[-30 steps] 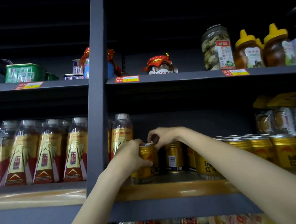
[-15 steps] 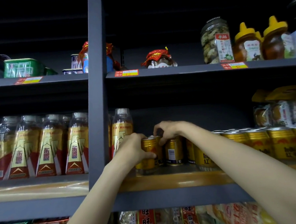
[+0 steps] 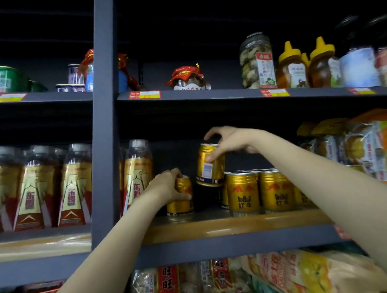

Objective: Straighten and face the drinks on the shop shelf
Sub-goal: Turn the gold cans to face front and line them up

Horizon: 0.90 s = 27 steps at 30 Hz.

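Two hands, two gold cans on the drinks shelf

The right hand [image 3: 229, 144] pinches a lifted can [image 3: 209, 165] by its top, axis near upright, barcode side outward, hanging above the dark gap just right of the standing can [image 3: 180, 197] that the left hand [image 3: 167, 188] grips on the shelf [image 3: 237, 228]. Smooth, glossy metal cylinders; a faced row of cans [image 3: 257, 193] stands right, ridged plastic bottles [image 3: 137, 171] left.

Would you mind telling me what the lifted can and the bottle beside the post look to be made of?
Lifted can: probably metal, glossy gold, with bright highlights and a ribbed shoulder. Bottle: seemingly clear plastic, see-through neck, pale cap, wrapped in a printed label.
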Each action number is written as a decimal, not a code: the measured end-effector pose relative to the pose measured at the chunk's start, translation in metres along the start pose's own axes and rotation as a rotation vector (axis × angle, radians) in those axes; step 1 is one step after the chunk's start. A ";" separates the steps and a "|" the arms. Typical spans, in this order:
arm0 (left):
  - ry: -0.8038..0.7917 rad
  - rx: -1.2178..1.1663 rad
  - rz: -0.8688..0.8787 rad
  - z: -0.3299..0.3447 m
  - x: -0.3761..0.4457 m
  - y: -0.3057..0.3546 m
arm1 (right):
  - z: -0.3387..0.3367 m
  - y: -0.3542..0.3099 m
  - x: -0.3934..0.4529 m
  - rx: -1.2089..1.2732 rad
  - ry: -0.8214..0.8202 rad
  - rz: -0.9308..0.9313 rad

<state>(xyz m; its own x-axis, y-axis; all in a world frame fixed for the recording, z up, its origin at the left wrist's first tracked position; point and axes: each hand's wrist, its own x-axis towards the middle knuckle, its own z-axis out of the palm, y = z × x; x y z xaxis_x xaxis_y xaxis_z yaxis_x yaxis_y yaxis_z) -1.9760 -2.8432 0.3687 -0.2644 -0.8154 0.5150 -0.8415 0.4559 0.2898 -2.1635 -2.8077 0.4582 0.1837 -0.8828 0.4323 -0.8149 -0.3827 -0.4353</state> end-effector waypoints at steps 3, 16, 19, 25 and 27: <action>0.076 0.027 0.009 -0.001 -0.006 0.004 | -0.002 0.001 -0.031 0.171 0.045 -0.011; -0.114 -1.270 0.221 0.004 -0.102 0.053 | 0.003 0.006 -0.117 0.800 -0.034 -0.241; 0.290 -0.891 0.254 0.007 -0.099 0.050 | 0.010 0.006 -0.124 0.756 -0.005 -0.135; 0.531 -0.708 0.455 0.004 -0.103 0.052 | 0.036 0.002 -0.126 1.076 0.105 0.048; 0.488 -0.877 0.395 0.002 -0.107 0.056 | 0.041 0.004 -0.126 1.224 0.101 0.026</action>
<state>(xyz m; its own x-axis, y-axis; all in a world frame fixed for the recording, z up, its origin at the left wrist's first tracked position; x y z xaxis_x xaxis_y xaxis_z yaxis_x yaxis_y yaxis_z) -1.9956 -2.7313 0.3286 -0.0633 -0.4129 0.9086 -0.0552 0.9105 0.4099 -2.1675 -2.7090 0.3700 0.0874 -0.8898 0.4479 0.2461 -0.4164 -0.8753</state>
